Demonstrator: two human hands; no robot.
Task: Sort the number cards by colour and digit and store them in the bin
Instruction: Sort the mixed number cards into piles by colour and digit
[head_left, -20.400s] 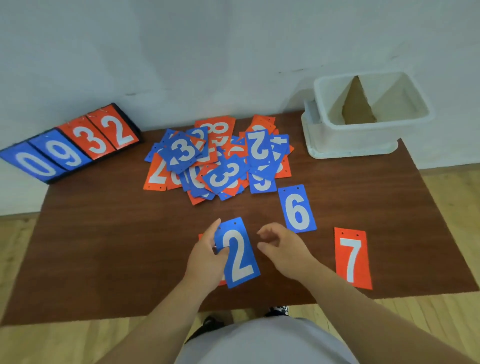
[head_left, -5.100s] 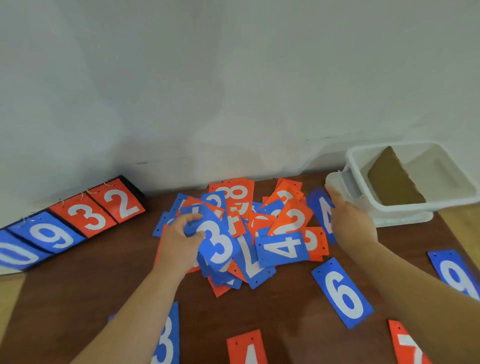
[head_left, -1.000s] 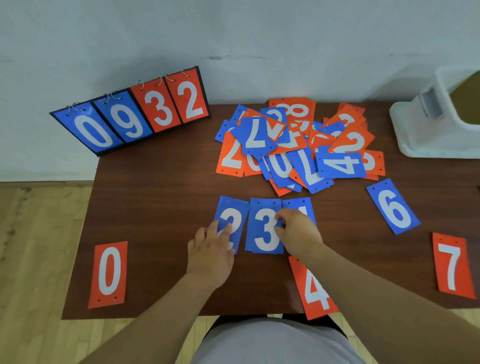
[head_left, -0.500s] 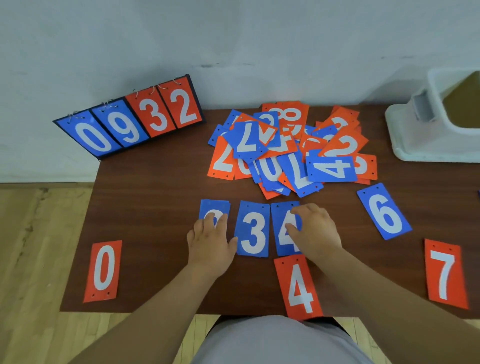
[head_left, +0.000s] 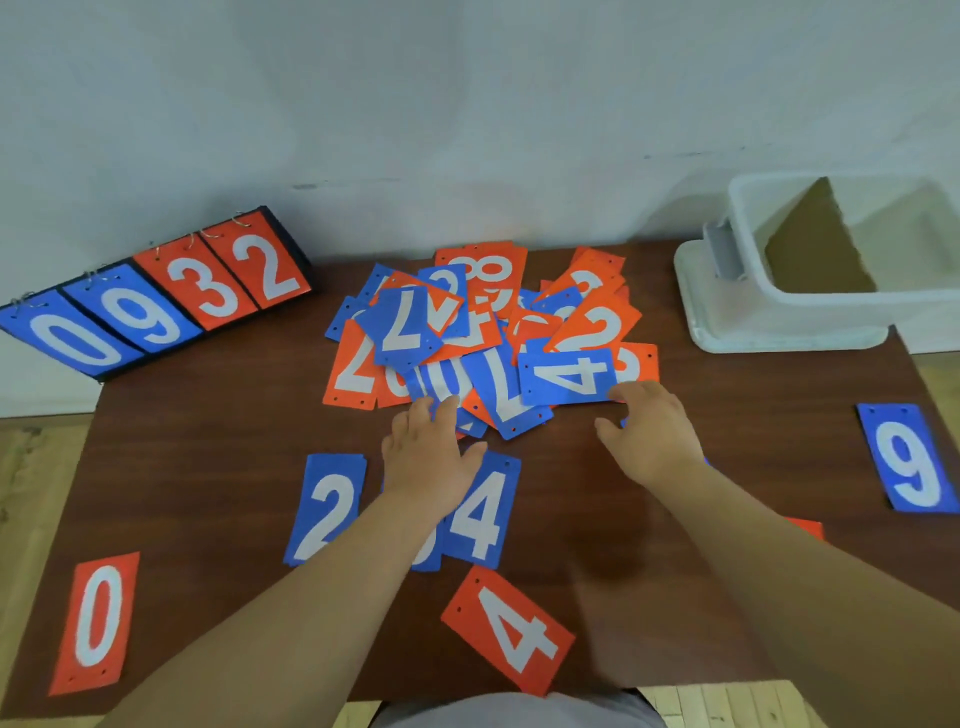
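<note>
A loose pile of blue and orange number cards (head_left: 483, 332) covers the middle of the table. Near me lie a blue 2 (head_left: 326, 509) and a blue 4 (head_left: 483, 514), with my left forearm hiding the card between them. An orange 4 (head_left: 511, 631), an orange 0 (head_left: 98, 618) and a blue 9 (head_left: 906, 457) lie apart. My left hand (head_left: 428, 454) reaches flat to the pile's near edge, fingertips on a blue card. At the corner of the pile's blue 4 (head_left: 569, 376) is my right hand (head_left: 652, 434), fingers loosely curved, touching it. The white bin (head_left: 831, 312) stands at the far right.
A flip scoreboard (head_left: 150, 301) reading 0932 leans against the wall at the far left. A brown cardboard divider (head_left: 815, 249) stands inside the bin. The wooden table (head_left: 208, 441) ends close to my body, with floorboards beyond its left and right edges.
Both hands have left the blue 2, 3, 4 row and moved forward to the pile's near edge. The view has tilted up, bringing the bin and blue 9 into sight.
</note>
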